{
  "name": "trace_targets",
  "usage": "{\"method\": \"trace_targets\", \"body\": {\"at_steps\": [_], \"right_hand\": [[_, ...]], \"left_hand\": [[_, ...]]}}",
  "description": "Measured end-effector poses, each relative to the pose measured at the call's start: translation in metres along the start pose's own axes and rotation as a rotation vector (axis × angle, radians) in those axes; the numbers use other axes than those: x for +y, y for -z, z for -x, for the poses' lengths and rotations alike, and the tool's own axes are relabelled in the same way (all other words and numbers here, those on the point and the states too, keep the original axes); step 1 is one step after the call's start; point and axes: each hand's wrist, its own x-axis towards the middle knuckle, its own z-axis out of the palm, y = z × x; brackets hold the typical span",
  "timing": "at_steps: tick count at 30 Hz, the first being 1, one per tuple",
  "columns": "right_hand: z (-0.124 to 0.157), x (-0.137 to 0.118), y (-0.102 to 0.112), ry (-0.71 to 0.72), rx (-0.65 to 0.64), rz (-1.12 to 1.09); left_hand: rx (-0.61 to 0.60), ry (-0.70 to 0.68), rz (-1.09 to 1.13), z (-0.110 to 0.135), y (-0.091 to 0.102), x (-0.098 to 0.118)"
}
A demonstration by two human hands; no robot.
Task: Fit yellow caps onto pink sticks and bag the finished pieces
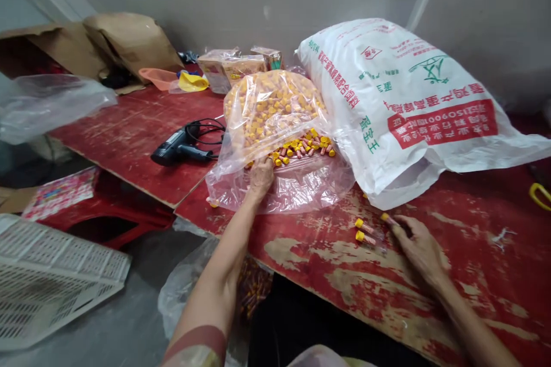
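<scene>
Head view | clear bag [307, 192]: yellow-capped tubes [303, 146] (heaped) | right grip [416, 245]: holding tube [391, 221] | left grip [261, 175]: can't say

Looks forward and down from head height at the near edge of the worktop [318, 269], facing the far edge and the wall [241, 6] beyond. Sits near enough to frame the left hand [260, 176] and right hand [418, 248] together. Shows the near edge slanting down rightward, with floor [133, 309] below at lower left. Serves as the only view.
</scene>
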Motion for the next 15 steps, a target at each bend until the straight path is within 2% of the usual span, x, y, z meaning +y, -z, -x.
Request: {"method": "trace_targets", "body": {"at_steps": [3,7,9,12,15], "right_hand": [[-0.011,-0.006,-0.008,0.181,0.009,-0.008],[-0.039,0.004,0.012,0.142,0.269,0.027],[-0.065,0.012,0.024,0.121,0.317,0.114],[-0.115,0.019,0.026,0.135,0.238,0.181],[-0.163,0.015,0.003,0.165,0.136,0.137]], "left_hand": [[-0.069,-0.088,-0.02,-0.01,-0.004,0.008],[-0.077,-0.152,-0.033,-0.019,-0.008,0.006],[-0.023,-0.152,-0.043,-0.018,-0.008,0.004],[0.105,-0.105,0.07,-0.002,0.0,0.011],[0.221,0.079,0.405,0.04,0.011,0.037]]}}
